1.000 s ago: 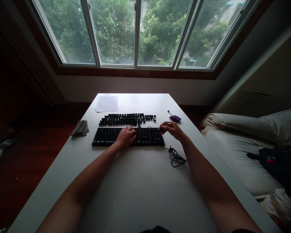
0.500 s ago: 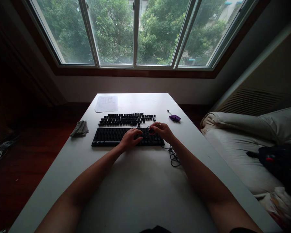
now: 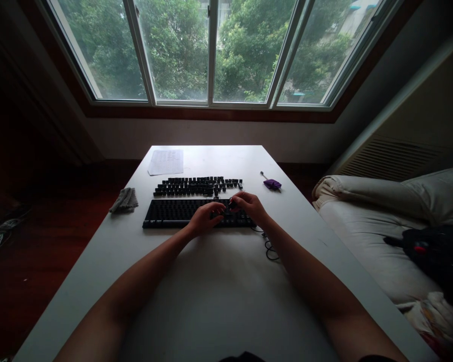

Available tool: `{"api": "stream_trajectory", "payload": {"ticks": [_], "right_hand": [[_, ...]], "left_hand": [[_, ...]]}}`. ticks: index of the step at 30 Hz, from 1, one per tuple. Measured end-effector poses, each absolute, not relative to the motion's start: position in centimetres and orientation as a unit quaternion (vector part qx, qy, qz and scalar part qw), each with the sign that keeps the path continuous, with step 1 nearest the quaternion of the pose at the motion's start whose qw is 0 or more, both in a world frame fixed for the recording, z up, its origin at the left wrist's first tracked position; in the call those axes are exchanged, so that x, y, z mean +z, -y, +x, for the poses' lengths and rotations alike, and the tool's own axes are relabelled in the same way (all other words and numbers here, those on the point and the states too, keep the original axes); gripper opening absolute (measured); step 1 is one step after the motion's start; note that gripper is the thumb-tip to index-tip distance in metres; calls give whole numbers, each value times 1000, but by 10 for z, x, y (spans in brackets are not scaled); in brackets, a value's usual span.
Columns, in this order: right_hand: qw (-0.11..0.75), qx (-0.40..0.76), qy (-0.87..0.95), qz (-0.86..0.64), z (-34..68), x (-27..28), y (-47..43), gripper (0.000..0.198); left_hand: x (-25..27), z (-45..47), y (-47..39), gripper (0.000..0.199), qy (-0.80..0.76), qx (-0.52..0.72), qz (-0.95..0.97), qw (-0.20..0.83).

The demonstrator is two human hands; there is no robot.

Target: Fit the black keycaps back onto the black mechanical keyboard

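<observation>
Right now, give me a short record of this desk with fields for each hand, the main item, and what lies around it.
left hand: resting on the keyboard, fingers curled
right hand: over the keyboard's right part, fingertips pinched on something small and dark
keyboard: black, on the white table
keycaps: rows laid out behind the keyboard
cable: coiled at right
cloth: grey, at left
paper: far left
purple item: far right

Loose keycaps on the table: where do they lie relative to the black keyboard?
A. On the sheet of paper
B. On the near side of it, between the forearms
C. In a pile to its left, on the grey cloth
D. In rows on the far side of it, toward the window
D. The loose keycaps sit in rows just beyond the keyboard, toward the window, short of the paper and apart from the grey cloth.
</observation>
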State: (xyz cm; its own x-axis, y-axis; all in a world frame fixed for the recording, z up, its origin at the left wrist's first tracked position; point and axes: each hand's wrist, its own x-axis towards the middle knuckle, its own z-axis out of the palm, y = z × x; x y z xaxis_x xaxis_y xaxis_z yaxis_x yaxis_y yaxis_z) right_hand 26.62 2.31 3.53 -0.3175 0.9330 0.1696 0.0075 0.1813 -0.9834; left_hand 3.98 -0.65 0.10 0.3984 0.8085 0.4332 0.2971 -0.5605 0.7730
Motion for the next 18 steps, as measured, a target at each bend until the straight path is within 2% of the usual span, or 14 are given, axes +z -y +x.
{"api": "stream_trajectory", "payload": {"ticks": [4, 9, 18], "right_hand": [[455, 553, 581, -388, 265, 31, -25, 35], [431, 607, 522, -417, 265, 23, -30, 32], [417, 626, 502, -426, 263, 15, -33, 27]], "left_hand": [[2, 40, 7, 34, -340, 426, 768, 337], [6, 40, 8, 26, -324, 405, 778, 356], [6, 41, 10, 21, -332, 354, 837, 254]]}}
